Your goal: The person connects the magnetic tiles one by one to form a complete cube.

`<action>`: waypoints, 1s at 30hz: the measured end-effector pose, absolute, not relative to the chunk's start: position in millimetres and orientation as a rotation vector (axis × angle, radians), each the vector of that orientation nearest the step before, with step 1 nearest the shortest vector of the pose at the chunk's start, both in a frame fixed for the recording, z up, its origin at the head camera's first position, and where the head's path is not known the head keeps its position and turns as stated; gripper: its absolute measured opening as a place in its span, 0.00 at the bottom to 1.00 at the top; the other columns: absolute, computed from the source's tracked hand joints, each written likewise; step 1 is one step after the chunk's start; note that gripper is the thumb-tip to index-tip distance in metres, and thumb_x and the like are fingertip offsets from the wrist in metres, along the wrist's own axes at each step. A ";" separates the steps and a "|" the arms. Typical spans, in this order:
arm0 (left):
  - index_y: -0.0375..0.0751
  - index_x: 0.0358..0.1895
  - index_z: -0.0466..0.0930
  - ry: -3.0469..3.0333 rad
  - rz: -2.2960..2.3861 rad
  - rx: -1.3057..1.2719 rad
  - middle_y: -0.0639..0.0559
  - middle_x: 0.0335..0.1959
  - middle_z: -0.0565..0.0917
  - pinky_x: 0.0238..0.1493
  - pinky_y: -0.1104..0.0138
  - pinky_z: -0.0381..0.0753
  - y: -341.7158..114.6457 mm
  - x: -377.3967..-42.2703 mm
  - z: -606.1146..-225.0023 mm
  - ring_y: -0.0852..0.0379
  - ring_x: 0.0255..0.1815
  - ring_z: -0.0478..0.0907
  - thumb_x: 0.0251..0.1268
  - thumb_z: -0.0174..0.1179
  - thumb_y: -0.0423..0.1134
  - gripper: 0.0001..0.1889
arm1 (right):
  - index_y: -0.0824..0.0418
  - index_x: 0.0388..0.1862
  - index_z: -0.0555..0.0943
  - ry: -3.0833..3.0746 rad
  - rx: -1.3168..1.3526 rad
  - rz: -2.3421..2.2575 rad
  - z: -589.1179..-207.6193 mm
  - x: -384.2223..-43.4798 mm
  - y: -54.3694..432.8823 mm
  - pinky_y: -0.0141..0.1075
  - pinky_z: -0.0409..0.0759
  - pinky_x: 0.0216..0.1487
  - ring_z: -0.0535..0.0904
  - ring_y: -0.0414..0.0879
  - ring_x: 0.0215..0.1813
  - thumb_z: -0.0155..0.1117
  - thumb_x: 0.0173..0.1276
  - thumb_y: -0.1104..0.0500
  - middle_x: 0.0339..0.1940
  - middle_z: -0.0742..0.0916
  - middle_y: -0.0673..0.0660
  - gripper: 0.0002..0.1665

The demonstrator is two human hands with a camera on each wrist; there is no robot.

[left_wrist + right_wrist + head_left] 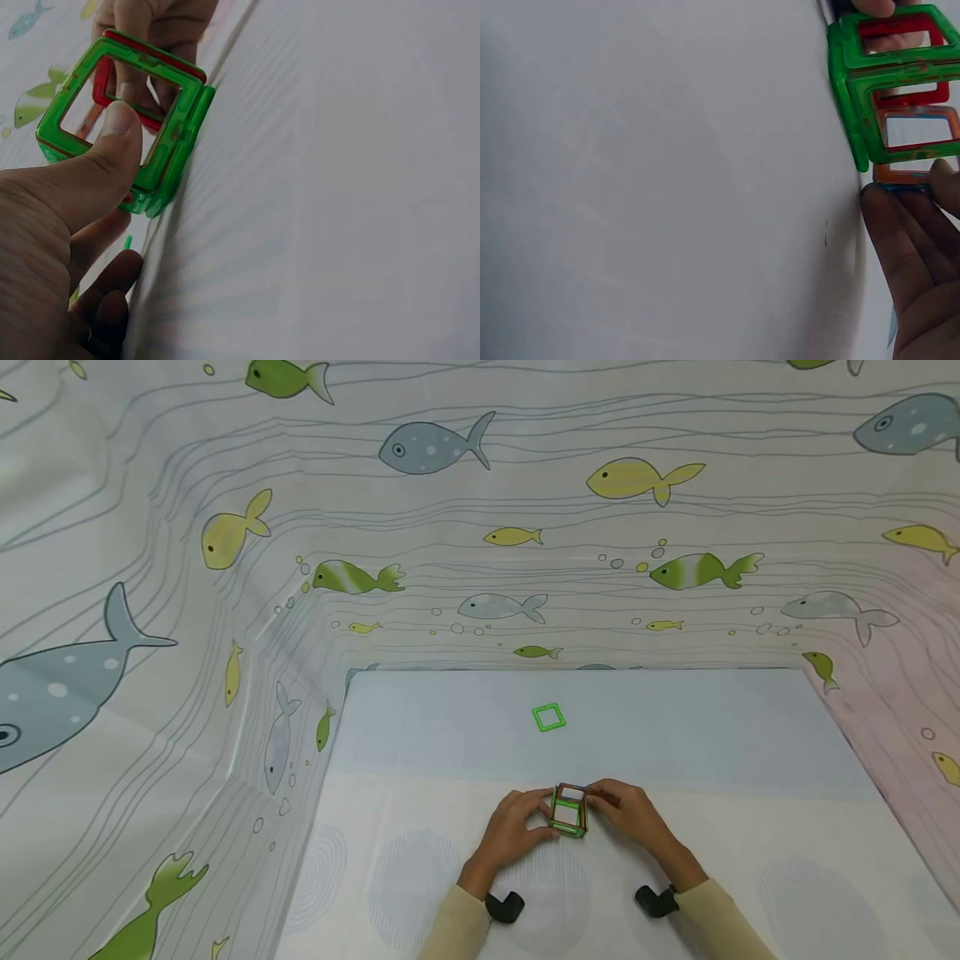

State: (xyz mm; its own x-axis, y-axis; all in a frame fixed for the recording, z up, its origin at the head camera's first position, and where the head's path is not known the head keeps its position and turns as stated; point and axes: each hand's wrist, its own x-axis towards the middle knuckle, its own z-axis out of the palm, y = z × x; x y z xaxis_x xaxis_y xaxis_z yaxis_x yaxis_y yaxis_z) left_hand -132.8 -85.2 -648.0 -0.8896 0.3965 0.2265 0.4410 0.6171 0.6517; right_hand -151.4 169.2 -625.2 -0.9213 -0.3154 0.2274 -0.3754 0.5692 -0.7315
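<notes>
A small box-like build of see-through square frames, magnetic tiles by their look, stands on the table between both hands; its green tiles [175, 133] face the left hand. The left hand [513, 828] holds the build from the left, its thumb against a green tile and its other fingers partly hidden behind. At the far right corner the right hand [636, 812] pinches an orange tile [902, 177] between thumb and fingers, touching or close beside the build. Red tiles [911, 98] show through the green ones. A loose green square tile [553, 727] lies farther back.
The white and pale blue table [712, 727] has faint circle patterns. Fish-printed cloth [570, 568] rises behind it and along the left and right sides. A black wrist camera [505, 907] sits on the left wrist and another black camera [657, 902] on the right.
</notes>
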 end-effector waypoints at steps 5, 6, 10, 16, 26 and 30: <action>0.58 0.38 0.80 -2.763 -1.150 -0.708 0.65 0.65 0.79 0.50 0.69 0.75 -84.8 -132.5 -647.7 0.64 0.51 0.76 0.52 0.74 0.53 0.14 | 0.57 0.44 0.87 -2.696 0.625 1.291 -627.4 -150.7 169.8 0.35 0.85 0.44 0.88 0.45 0.45 0.69 0.66 0.63 0.41 0.90 0.50 0.08; 0.58 0.40 0.80 -2.768 -1.153 -0.702 0.65 0.65 0.79 0.50 0.69 0.75 -84.7 -132.5 -647.3 0.64 0.51 0.76 0.52 0.74 0.53 0.15 | 0.57 0.44 0.87 -2.690 0.632 1.286 -628.0 -150.7 170.0 0.36 0.85 0.44 0.88 0.45 0.45 0.69 0.66 0.63 0.41 0.90 0.50 0.08; 0.58 0.51 0.78 -2.807 -1.160 -0.673 0.64 0.61 0.81 0.50 0.70 0.75 -84.2 -132.5 -645.0 0.64 0.50 0.76 0.52 0.74 0.53 0.23 | 0.57 0.44 0.87 -2.680 0.646 1.249 -630.0 -151.2 170.0 0.35 0.85 0.43 0.87 0.44 0.44 0.70 0.65 0.63 0.41 0.90 0.50 0.09; 0.61 0.67 0.70 -2.900 -1.181 -0.610 0.60 0.49 0.81 0.48 0.69 0.74 -83.4 -132.9 -643.1 0.63 0.47 0.74 0.52 0.74 0.55 0.37 | 0.56 0.44 0.87 -2.686 0.647 1.239 -630.5 -151.9 170.2 0.34 0.84 0.40 0.87 0.41 0.42 0.70 0.64 0.63 0.40 0.90 0.49 0.10; 0.60 0.72 0.66 -2.922 -1.093 -0.658 0.60 0.52 0.81 0.48 0.69 0.73 -83.7 -133.3 -642.3 0.63 0.48 0.74 0.52 0.73 0.58 0.42 | 0.57 0.46 0.87 -2.681 0.715 1.243 -628.4 -150.5 170.3 0.34 0.84 0.40 0.86 0.42 0.43 0.70 0.65 0.64 0.42 0.90 0.51 0.11; 0.59 0.72 0.66 -2.912 -1.099 -0.667 0.60 0.54 0.81 0.49 0.69 0.73 -82.7 -132.6 -641.7 0.64 0.48 0.73 0.50 0.74 0.58 0.43 | 0.58 0.48 0.86 -2.710 0.699 1.251 -629.7 -148.1 169.9 0.32 0.81 0.37 0.83 0.38 0.39 0.68 0.65 0.68 0.42 0.89 0.52 0.13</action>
State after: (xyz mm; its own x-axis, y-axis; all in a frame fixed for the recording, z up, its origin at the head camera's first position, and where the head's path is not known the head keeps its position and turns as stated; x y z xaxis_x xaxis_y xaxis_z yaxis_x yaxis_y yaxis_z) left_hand -132.6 -82.7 -641.7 -0.9114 0.3974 0.1069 0.3690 0.6740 0.6400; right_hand -148.1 169.9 -629.7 -0.8932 -0.3718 0.2529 -0.4336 0.5634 -0.7032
